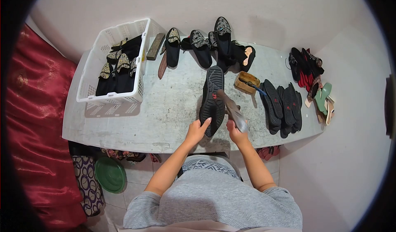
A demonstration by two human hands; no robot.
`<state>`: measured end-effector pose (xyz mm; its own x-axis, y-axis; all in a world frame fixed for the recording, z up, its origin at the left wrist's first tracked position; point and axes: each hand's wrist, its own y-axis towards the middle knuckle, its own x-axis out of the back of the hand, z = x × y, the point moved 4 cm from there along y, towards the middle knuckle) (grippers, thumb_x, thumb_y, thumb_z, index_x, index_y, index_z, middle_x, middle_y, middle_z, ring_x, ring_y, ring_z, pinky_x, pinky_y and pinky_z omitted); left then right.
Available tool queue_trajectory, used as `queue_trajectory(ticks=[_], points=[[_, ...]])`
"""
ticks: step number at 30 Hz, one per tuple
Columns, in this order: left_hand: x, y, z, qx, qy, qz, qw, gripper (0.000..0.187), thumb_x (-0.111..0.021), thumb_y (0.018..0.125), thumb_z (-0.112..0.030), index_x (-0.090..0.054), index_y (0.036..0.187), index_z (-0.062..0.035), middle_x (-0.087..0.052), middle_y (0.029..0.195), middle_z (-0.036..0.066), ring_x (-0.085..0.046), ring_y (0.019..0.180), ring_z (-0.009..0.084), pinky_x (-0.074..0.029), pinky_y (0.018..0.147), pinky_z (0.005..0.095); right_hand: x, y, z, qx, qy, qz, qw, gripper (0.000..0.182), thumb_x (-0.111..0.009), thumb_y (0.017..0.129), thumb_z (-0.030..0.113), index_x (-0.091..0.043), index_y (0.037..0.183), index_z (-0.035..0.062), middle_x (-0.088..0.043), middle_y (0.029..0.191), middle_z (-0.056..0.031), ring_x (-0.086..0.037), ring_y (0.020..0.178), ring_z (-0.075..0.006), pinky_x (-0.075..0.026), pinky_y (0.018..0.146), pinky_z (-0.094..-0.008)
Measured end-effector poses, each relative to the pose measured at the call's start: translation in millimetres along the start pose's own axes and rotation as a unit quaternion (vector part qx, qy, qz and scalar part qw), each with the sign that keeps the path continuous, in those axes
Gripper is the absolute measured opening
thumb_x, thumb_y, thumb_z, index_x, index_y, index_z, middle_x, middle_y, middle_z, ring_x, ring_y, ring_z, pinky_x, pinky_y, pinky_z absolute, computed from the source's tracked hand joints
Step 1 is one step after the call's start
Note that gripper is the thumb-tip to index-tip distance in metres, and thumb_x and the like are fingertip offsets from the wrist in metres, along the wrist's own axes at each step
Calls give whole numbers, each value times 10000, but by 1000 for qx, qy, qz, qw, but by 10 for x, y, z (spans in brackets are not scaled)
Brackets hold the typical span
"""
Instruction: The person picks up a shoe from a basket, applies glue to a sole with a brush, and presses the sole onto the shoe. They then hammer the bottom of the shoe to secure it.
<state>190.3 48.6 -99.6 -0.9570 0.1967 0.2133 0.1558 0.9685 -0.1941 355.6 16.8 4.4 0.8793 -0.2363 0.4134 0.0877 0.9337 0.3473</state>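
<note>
My left hand (197, 131) grips the heel end of a black shoe (213, 81), its thumb on the ridged sole. The sole faces up and carries a small red mark in the middle. Close along the shoe's right side, my right hand (238, 134) is closed around a tool (235, 113) with a brown tip and a greyish lower part, blurred by motion. The tool's tip overlaps the edge of the sole in this view. To the right is a wooden box (246, 87) with a blue-handled brush (253, 86) resting in it.
A white plastic basket (140, 58) with patterned black shoes stands at the left of the table (165, 108). Several shoes (200, 46) line the back edge beside a wooden block (155, 46). Black soles (288, 108) lie stacked at right, near green shoe forms (321, 100).
</note>
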Motion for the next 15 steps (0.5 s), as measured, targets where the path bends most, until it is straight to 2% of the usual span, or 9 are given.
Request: queue_trajectory(ticks=[1, 3, 4, 5, 7, 8, 9, 11, 15], points=[[-3, -1, 12, 4, -8, -2, 1000, 625, -569, 818, -523, -555, 654, 80, -538, 543, 176, -555, 532, 209, -420, 502, 361, 31, 49, 56, 2, -1, -1, 1000, 274, -640, 797, 222, -586, 929, -12, -567, 590, -124, -564, 514, -185, -423, 513, -286], [1, -6, -12, 8, -16, -5, 1000, 623, -569, 817, -523, -559, 658, 79, -545, 548, 176, -554, 531, 214, -421, 504, 363, 45, 89, 10, -169, -43, 66, 983, 228, -627, 804, 190, -603, 926, -1, -578, 601, -118, -549, 503, -179, -422, 510, -290], [18, -1, -65, 5, -6, -6, 1000, 620, -570, 817, -521, -559, 657, 78, -548, 548, 172, -552, 529, 216, -421, 504, 363, 66, 104, 70, -185, 3, 40, 982, 204, -603, 825, 194, -606, 886, -1, -580, 610, -123, -544, 500, -184, -417, 505, -302], [27, -23, -90, 6, 4, -5, 1000, 618, -571, 817, -519, -559, 656, 77, -551, 549, 168, -550, 527, 217, -420, 504, 363, 55, 75, 23, -187, 4, 41, 982, 204, -603, 825, 194, -606, 886, -1, -580, 610, -123, -544, 500, -184, -417, 505, -302], [24, -29, -85, 8, 10, -9, 1000, 617, -572, 817, -518, -557, 653, 76, -548, 546, 169, -546, 523, 216, -418, 502, 363, 96, 36, -125, -39, 66, -28, 997, 229, -596, 843, 221, -599, 865, -7, -581, 607, -121, -534, 493, -181, -405, 493, -299], [25, -24, -84, 8, 16, -13, 1000, 617, -572, 817, -518, -556, 650, 76, -546, 544, 169, -543, 520, 215, -416, 500, 364, 64, -4, -359, -15, 68, 23, 997, 226, -608, 836, 209, -596, 868, -14, -594, 621, -126, -560, 510, -198, -414, 504, -297], [21, -13, -71, 6, 16, -13, 1000, 617, -572, 817, -518, -556, 650, 76, -546, 544, 169, -543, 520, 215, -416, 500, 364, 43, 34, -308, -14, 69, 23, 997, 226, -608, 836, 209, -596, 868, -14, -594, 621, -126, -560, 510, -198, -414, 504, -297], [-3, -6, -32, -7, -11, -18, 1000, 612, -572, 820, -512, -558, 651, 76, -541, 538, 170, -541, 514, 216, -412, 494, 370, -5, 135, -151, -150, -58, 66, 985, 219, -616, 827, 197, -601, 884, -13, -603, 628, -120, -577, 527, -193, -423, 512, -296], [21, -8, -59, -8, 25, -20, 999, 605, -568, 826, -502, -565, 665, 81, -549, 546, 174, -553, 520, 219, -419, 498, 370, 145, 234, 111, -97, 21, -4, 995, 234, -621, 828, 209, -599, 881, -18, -603, 628, -114, -574, 548, -140, -427, 526, -290]])
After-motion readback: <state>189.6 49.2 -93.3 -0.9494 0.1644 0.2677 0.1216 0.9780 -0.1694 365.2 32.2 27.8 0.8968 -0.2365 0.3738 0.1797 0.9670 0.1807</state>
